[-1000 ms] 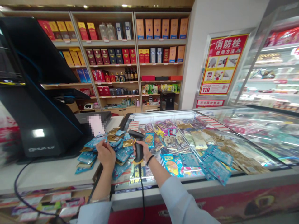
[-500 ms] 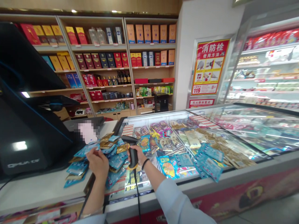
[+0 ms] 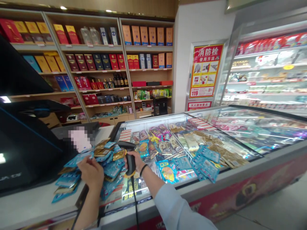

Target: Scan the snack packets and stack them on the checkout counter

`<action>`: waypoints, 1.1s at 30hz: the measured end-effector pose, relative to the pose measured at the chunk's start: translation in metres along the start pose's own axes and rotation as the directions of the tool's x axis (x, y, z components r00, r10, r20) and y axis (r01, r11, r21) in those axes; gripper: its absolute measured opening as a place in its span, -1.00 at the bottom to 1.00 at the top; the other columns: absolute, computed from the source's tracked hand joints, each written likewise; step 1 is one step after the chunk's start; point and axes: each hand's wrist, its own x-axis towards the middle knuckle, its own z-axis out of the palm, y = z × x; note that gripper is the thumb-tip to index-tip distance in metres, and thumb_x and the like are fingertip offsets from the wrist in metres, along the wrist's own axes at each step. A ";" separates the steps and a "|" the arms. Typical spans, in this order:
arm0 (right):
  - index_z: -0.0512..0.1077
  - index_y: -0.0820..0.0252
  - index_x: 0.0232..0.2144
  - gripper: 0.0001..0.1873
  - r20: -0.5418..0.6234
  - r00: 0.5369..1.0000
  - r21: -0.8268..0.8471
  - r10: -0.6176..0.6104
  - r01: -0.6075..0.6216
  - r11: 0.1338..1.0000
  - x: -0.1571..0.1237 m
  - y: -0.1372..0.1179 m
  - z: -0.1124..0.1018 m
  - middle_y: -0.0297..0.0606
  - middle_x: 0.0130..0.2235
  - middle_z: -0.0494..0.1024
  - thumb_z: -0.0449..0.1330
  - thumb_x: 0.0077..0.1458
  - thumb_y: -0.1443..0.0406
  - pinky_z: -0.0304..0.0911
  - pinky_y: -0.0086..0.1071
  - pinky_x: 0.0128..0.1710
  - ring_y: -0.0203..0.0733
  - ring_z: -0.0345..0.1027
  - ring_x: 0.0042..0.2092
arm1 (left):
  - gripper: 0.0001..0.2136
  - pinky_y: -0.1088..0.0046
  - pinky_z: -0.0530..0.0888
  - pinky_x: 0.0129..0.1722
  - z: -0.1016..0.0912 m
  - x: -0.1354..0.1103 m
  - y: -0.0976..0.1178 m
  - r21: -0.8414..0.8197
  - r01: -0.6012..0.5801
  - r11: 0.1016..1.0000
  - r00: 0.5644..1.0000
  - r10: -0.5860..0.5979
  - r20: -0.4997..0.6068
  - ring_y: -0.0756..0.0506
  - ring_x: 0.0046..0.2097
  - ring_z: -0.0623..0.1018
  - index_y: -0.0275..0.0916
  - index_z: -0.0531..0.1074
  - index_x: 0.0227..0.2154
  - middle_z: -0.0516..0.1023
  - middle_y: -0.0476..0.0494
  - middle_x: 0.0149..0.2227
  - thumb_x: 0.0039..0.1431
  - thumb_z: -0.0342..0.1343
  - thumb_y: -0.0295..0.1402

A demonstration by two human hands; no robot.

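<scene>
A black barcode scanner (image 3: 129,158) is gripped by the right hand (image 3: 137,161), a blue sachet (image 3: 78,162) is pinched by the left hand (image 3: 88,172); both sit further left in view than earlier.

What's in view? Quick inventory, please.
barcode scanner: 1, black with yellow collar, in right hand
scanner cable: 1, black, hanging over freezer front
foil sachets: many, blue and gold, heaped across counter and freezer edge
chest freezer: 1, glass-topped, red front, centre-right, holding mixed snack packets
counter: 1, white, lower left
payment terminal: 1, black, far left
boxed liquor: many, red, yellow, blue, on wooden shelves at back
fire hydrant poster: 1, red and yellow, on wall
refrigerated display case: 1, mixed goods, far right
left hand: 1, at sachets
right hand: 1, gripping scanner
wristband: 1, black, right wrist
sleeve: 1, light blue, right arm
</scene>
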 end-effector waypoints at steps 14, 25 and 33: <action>0.31 0.23 -0.52 -0.78 0.056 0.995 -0.001 0.078 -0.078 0.997 0.003 -0.007 0.000 -0.38 -0.62 0.33 0.02 0.04 0.20 0.18 -0.47 -0.69 -0.31 0.18 -0.72 | -0.48 -0.18 0.44 -0.09 -0.011 0.003 0.018 0.003 0.149 0.989 0.985 -0.148 0.089 -0.44 -0.06 0.50 -0.38 0.26 0.07 0.41 -0.43 -0.04 -0.01 -0.02 -0.38; 0.32 0.22 -0.48 -0.83 0.068 0.995 0.021 0.073 -0.074 0.997 0.012 0.000 -0.006 -0.41 -0.63 0.34 0.03 0.02 0.24 0.21 -0.43 -0.68 -0.28 0.21 -0.72 | -0.48 -0.17 0.45 -0.06 -0.013 0.002 0.020 -0.004 0.090 0.996 0.993 -0.089 0.072 -0.44 0.00 0.48 -0.38 0.25 0.08 0.41 -0.45 0.01 -0.01 -0.04 -0.37; 0.32 0.23 -0.49 -0.81 0.051 0.995 0.015 0.083 -0.083 0.996 0.014 0.002 -0.007 -0.37 -0.63 0.35 -0.01 0.03 0.27 0.19 -0.45 -0.70 -0.29 0.18 -0.73 | -0.50 -0.08 0.50 -0.14 -0.011 0.002 0.016 -0.053 0.048 0.997 0.997 -0.045 0.063 -0.37 -0.14 0.55 -0.35 0.24 0.05 0.50 -0.38 -0.15 0.01 -0.03 -0.27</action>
